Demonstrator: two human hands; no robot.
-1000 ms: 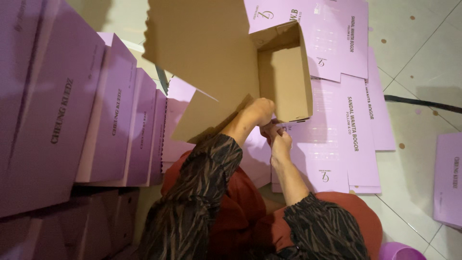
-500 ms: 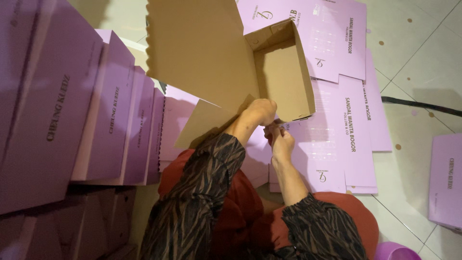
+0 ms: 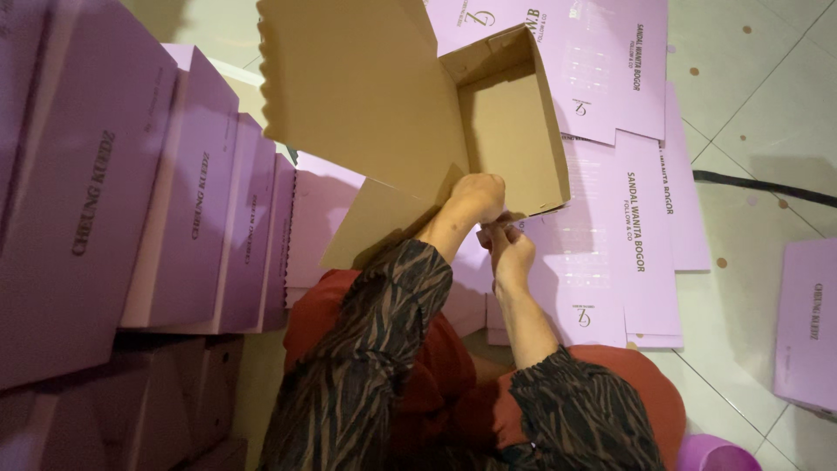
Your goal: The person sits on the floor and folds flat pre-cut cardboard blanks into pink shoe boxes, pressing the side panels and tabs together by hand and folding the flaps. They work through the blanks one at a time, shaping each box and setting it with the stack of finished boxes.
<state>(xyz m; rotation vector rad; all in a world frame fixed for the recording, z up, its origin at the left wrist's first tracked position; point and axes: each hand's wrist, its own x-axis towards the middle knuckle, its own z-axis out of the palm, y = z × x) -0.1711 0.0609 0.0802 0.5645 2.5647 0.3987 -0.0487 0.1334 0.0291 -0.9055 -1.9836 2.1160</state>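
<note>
**A:** Where does your box [image 3: 510,131] sit?

**B:** At twelve o'clock, above both hands, half-formed: brown inside, lilac outside, its big lid flap [image 3: 357,87] thrown open toward eleven. Your left hand [image 3: 478,196] is curled shut over the near wall's lower corner. Your right hand [image 3: 510,249] is just below it, fingers pinched tight on what looks like a small tab at that same corner; the two hands touch.

**A:** How do you handle this fold well?

**B:** I'd judge that the corner wants steady pressure. Brace the wall with your left hand so it stands upright, and work the tab with your right along the crease, not across it, so the board doesn't buckle.

**A:** And the packaging around you?

**B:** Finished lilac boxes [image 3: 174,201], long and rectangular with dark lettering down their sides, stand in a row from nine to ten o'clock. Flat lilac blanks [image 3: 628,174] with printed text and a small emblem lie spread on the tiled floor [image 3: 758,113] from one to three. One more lilac box [image 3: 806,323] lies at four, and a purple round rim [image 3: 715,453] shows at five.
</note>
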